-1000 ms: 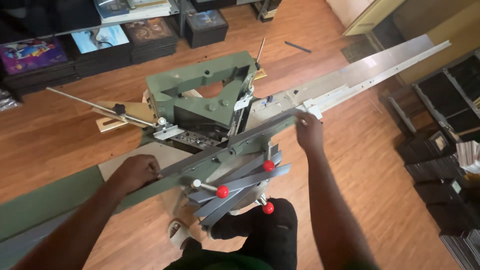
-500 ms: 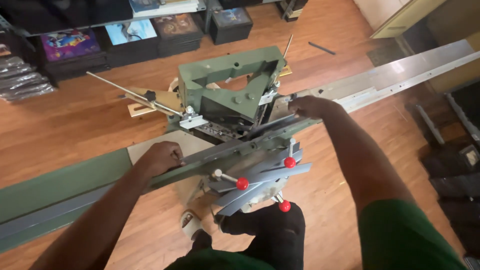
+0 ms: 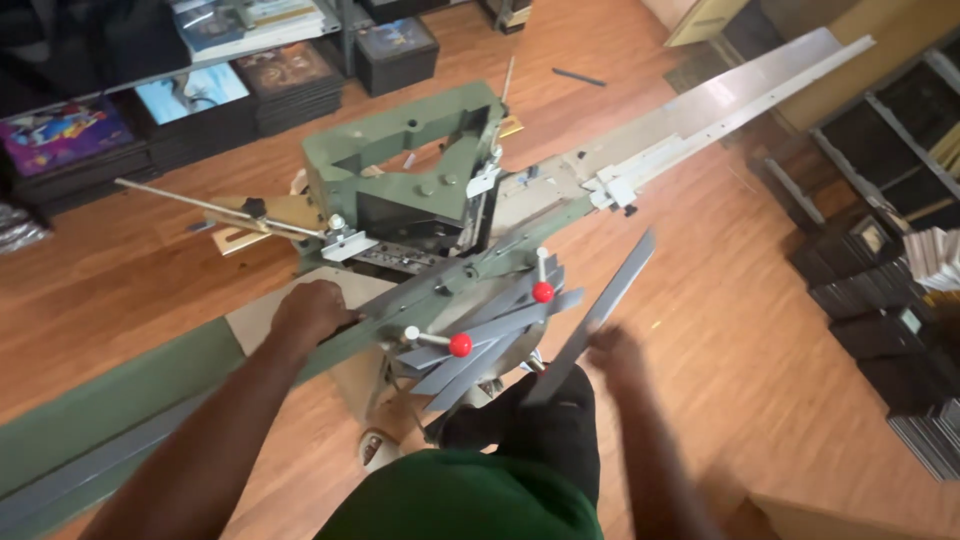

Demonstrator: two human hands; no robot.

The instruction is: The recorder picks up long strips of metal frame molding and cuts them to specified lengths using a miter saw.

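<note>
The left hand point(image 3: 312, 312) rests with fingers curled over the grey strip along the front edge of the green machine point(image 3: 410, 180), pressing it down. The right hand point(image 3: 612, 352), blurred, seems closed around the lower end of a long grey moulding piece point(image 3: 600, 305), held tilted clear of the machine's right front corner, near the red-knobbed levers point(image 3: 460, 345).

Single head-worn view, looking steeply down from above the person's chest onto a green cutting machine point(image 3: 410, 180) at arm's reach. Faces forward over wooden floor point(image 3: 740, 330); shelving point(image 3: 900, 200) fills the right edge. No second view shares the scene.
</note>
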